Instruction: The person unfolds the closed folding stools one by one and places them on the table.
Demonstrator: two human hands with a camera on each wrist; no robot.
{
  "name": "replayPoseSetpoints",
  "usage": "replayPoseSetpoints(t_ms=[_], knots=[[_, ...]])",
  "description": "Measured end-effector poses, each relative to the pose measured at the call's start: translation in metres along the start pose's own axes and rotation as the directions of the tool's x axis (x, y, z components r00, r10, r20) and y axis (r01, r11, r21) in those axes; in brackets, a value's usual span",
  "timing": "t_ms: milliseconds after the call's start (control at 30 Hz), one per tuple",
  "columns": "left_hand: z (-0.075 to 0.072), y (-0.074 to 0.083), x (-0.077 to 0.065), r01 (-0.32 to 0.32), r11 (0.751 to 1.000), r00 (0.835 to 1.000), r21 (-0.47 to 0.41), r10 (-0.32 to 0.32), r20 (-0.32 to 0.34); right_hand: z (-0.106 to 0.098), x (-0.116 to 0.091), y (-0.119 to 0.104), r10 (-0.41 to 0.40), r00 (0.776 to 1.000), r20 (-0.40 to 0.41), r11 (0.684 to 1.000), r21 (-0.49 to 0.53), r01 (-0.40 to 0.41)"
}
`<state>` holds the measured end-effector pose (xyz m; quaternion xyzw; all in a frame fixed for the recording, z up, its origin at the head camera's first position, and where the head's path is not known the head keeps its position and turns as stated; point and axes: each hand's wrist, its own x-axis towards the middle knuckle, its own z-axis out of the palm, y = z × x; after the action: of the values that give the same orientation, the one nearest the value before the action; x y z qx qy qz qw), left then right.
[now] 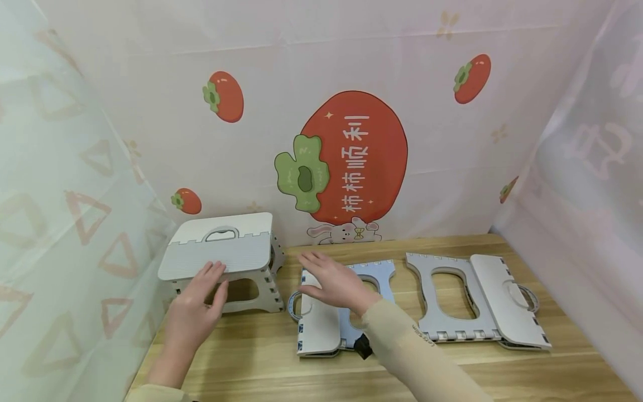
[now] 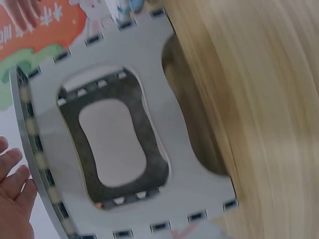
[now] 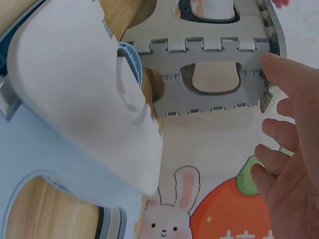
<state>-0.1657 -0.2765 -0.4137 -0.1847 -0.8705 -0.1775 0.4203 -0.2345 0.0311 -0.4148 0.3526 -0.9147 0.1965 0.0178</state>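
Well, a big pale cloth [image 1: 301, 67] hangs behind everything, and below it is a brown wooden table [image 1: 281, 368]. A huge red fruit [image 1: 382, 162] with green leaves and white writing is printed on the cloth.

Three step stools are on the table. One stool stands up on its legs at the left; this standing stool [image 1: 216, 259] has a top that is white at the back and grey at the front. At the right, a grey stool [image 1: 502, 301] lies down, with its legs opened out on one side. In the middle, a blue and white stool [image 1: 318, 329] lies down too, near the grey one but not touching it.

The left hand [image 1: 193, 312] is at the front edge of the standing stool's top. Its fingers are nearly straight, the thumb is spread away, and it grips nothing. I can't tell if it is pressing.

The right hand [image 1: 334, 282] is up above the blue and white stool. Its fingers are loose and a bit bent, and it has hold of nothing.

A little bunny [image 1: 346, 233] is printed under the red fruit. Smallest is a black thing [image 1: 363, 346], close to the blue and white stool; I can't tell what it is.
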Motion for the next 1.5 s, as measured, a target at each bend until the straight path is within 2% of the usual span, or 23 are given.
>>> replayPoseSetpoints(t_ms=[233,333,433,533,600,667,700,767,833,933,1033,1200,1333,1433,1500], knots=[[0.016,0.019,-0.005,-0.078,0.996,0.986,-0.037,0.072,-0.15,-0.006,-0.018,0.013,0.056,0.998,0.009,0.998,0.006,-0.056],[0.022,0.026,-0.009,-0.087,0.994,0.983,-0.061,0.076,-0.165,-0.006,-0.026,0.017,0.084,0.996,0.009,0.996,0.003,-0.084],[0.028,0.034,-0.015,-0.063,0.996,0.991,-0.07,0.054,-0.123,-0.006,-0.035,0.022,0.112,0.994,0.0,0.994,-0.009,-0.112],[0.036,0.041,-0.023,-0.01,0.996,0.999,-0.087,0.005,-0.052,-0.005,-0.044,0.027,0.131,0.991,0.001,0.991,-0.009,-0.131],[0.041,0.046,-0.027,0.053,0.993,0.998,-0.11,-0.051,0.023,-0.003,-0.049,0.031,0.143,0.99,0.009,0.99,-0.008,-0.143],[0.047,0.05,-0.032,0.139,0.981,0.987,-0.133,-0.125,0.106,-0.001,-0.054,0.035,0.153,0.988,0.013,0.988,-0.008,-0.153],[0.049,0.052,-0.034,0.186,0.972,0.975,-0.146,-0.164,0.15,0.0,-0.057,0.037,0.156,0.988,0.014,0.988,-0.007,-0.156],[0.054,0.056,-0.037,0.294,0.94,0.938,-0.172,-0.249,0.243,0.003,-0.062,0.041,0.172,0.985,0.024,0.985,-0.006,-0.172],[0.059,0.058,-0.04,0.39,0.903,0.891,-0.177,-0.322,0.32,0.005,-0.068,0.044,0.187,0.982,0.033,0.982,-0.003,-0.187],[0.067,0.062,-0.043,0.515,0.841,0.809,-0.163,-0.414,0.418,0.01,-0.075,0.047,0.207,0.977,0.058,0.978,0.006,-0.208],[0.075,0.064,-0.046,0.584,0.8,0.741,-0.134,-0.459,0.491,0.015,-0.083,0.049,0.205,0.977,0.063,0.978,0.015,-0.206],[0.084,0.068,-0.048,0.666,0.733,0.665,-0.143,-0.496,0.558,0.024,-0.095,0.051,0.189,0.981,0.049,0.982,0.004,-0.19],[0.091,0.07,-0.049,0.722,0.676,0.619,-0.147,-0.538,0.572,0.031,-0.104,0.051,0.181,0.983,0.024,0.983,-0.028,-0.18],[0.095,0.071,-0.05,0.787,0.594,0.56,-0.165,-0.577,0.595,0.036,-0.109,0.051,0.158,0.987,-0.033,0.985,-0.068,-0.16],[0.097,0.072,-0.05,0.836,0.516,0.507,-0.186,-0.598,0.621,0.04,-0.112,0.051,0.143,0.987,-0.078,0.985,-0.087,-0.149]])
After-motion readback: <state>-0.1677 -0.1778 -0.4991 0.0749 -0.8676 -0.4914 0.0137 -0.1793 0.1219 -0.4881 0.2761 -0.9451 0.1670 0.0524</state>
